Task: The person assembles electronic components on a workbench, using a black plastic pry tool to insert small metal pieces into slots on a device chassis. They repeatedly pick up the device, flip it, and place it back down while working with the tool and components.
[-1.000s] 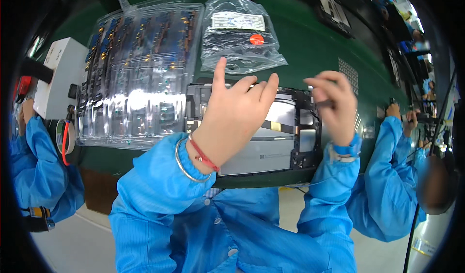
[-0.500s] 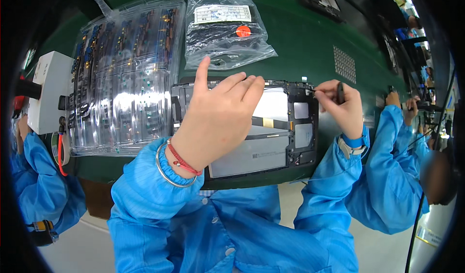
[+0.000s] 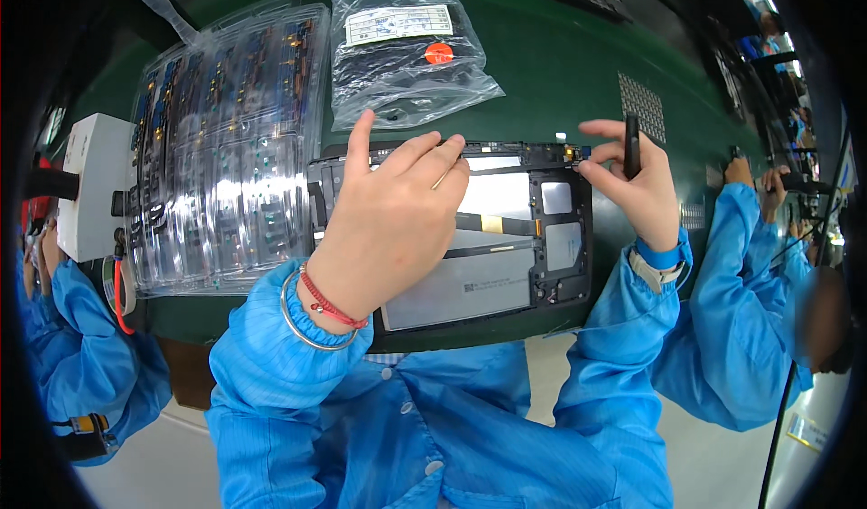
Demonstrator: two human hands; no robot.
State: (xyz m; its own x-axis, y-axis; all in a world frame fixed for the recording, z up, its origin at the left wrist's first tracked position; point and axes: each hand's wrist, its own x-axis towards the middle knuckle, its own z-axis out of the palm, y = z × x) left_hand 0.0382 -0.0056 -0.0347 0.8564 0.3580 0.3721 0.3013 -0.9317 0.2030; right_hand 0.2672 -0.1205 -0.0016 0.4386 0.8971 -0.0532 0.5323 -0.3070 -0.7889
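Observation:
An opened tablet [image 3: 560,274] lies on the green work table, its large silver battery [image 3: 456,290] and a flat dark ribbon cable [image 3: 515,226] exposed. Across its left part rests my left hand [image 3: 393,206], palm down, fingers spread, fingertips at the far edge. My right hand [image 3: 643,184] is at the far right corner, its thumb tip beside a small board piece [image 3: 573,154] with gold contacts. Its index finger is raised apart from the thumb. A black pen-like tool [image 3: 632,146] is held upright in that hand's curled fingers.
Stacked clear trays [image 3: 226,157] of circuit boards stand left, beside a white box [image 3: 95,188]. A clear plastic bag [image 3: 406,53] with dark contents lies beyond the tablet. A sheet of small metallic pieces [image 3: 641,109] lies far right. Co-workers in blue sleeves [image 3: 722,328] sit either side.
My right index finger has lifted off the tablet's corner, uncovering the small board piece there. The black tool now stands more upright. My left hand stays spread over the tablet; the whole view has shifted slightly.

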